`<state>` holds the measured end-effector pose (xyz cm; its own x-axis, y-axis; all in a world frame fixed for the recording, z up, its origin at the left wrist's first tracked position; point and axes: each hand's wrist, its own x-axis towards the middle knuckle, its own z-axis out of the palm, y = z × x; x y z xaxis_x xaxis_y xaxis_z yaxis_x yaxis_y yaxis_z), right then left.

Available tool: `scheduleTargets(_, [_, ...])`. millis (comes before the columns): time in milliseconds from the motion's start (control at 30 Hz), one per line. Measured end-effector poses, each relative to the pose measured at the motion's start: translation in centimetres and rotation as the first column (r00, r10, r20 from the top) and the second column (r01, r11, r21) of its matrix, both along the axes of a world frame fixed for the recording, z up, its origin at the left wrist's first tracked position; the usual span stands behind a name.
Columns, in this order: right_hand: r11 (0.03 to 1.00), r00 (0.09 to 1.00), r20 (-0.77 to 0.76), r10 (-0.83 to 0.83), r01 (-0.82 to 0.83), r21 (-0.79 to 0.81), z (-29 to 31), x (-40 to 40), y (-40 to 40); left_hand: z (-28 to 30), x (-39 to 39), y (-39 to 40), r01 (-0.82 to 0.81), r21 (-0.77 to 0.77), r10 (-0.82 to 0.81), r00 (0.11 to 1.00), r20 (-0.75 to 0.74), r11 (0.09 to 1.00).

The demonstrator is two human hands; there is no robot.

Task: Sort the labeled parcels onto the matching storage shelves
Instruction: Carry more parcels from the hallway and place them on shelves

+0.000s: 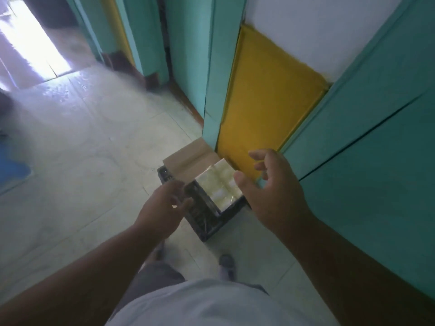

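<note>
Head view: person stands over a dark crate (207, 220) on the floor (94, 161), both arms reaching down toward it.
Landmark: the crate, set on the floor just beside the base of a teal and yellow wall panel (266, 109).
Parcels in crate: a brown cardboard parcel (186, 161) at the crate's far side; a pale parcel in shiny wrap (220, 187) beside it on the crate's right. No labels readable, too blurred.
Left hand (164, 205): above the crate's near left edge, grip relaxed and wide, fingers loosely spread, holding nothing.
Right hand (270, 191): above the crate's right side, just beside the shiny parcel, grip wide, fingers spread, holding nothing; contact with the parcel cannot be told.
Shelves: none clearly shown; teal panels rise behind and right of the crate, what they are is unclear.
Done so far: cannot tell, no placed parcel shows anywhere.
Left to do: at least the two parcels in the crate look unsorted.
Step in hand: likely reaching in for a pickup, shiny parcel the probable target.
Progress guess: early or mid, not finished.
Other: bright doorway (30, 36) well beyond the crate to its far left.
</note>
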<state>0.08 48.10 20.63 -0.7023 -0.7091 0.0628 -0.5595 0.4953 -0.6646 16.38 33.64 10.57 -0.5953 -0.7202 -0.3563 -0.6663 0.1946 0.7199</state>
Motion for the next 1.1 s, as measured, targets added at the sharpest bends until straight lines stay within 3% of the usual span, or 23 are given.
scheduleTargets(233, [0.949,0.952,0.004,-0.305,0.303,0.088,-5.5,-0.3,-8.1,-3.9,-5.5,-13.6,0.323,0.116,-0.336,0.934,0.12,0.939])
scheduleTargets(400, [0.876,0.881,0.089,-0.465,0.444,0.188,-11.4,-1.2,-10.8,-8.9,-9.7,-18.9,0.43,0.189,-0.462,0.867,0.187,0.883])
scheduleTargets(667, [0.757,0.751,0.191,-0.632,0.546,0.36,-30.1,-4.5,-11.2,-25.0,-15.3,-19.0,0.285,0.395,-0.405,0.876,0.261,0.873])
scheduleTargets(900, [0.617,0.611,0.197,-0.767,0.619,0.486,-46.2,-7.1,-9.3,-37.9,-19.1,-18.0,0.396,0.278,-0.477,0.801,0.362,0.875])
scheduleTargets(1000, [0.544,0.507,0.249,-0.825,0.597,0.59,-50.2,-7.0,-9.0,-39.9,-19.9,-18.1,0.416,0.238,-0.479,0.776,0.411,0.878])
scheduleTargets(1100, [0.54,0.453,0.307,-0.837,0.591,0.599,-51.1,-6.6,-9.0,-39.7,-20.0,-17.4,0.403,0.262,-0.479,0.777,0.408,0.877])
